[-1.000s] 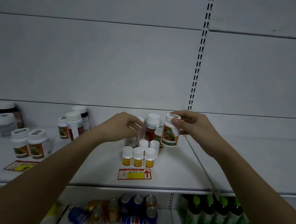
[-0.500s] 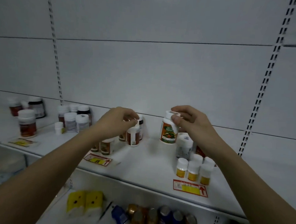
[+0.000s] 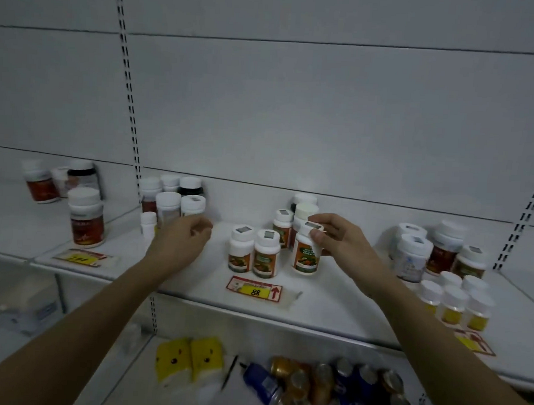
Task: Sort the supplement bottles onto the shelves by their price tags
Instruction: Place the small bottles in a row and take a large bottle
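Held bottle (image 3: 306, 251): white cap, white body, green-and-orange label. Price tag (image 3: 255, 289): yellow panel, black "88", red border and arrow. Shelf (image 3: 193, 279): white. Small bottles (image 3: 458, 308) (near right): white caps, yellow labels. Cans (image 3: 354, 392) below: blue, orange.

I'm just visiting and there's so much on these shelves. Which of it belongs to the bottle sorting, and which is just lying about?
Part of the job:
- orange-label bottle, gripped by the right hand
- matching orange-label pair on the shelf
- price tag marked 88
- left hand, holding nothing
- small yellow-label bottles

Just lying about:
- soda cans on the lower shelf
- yellow packs
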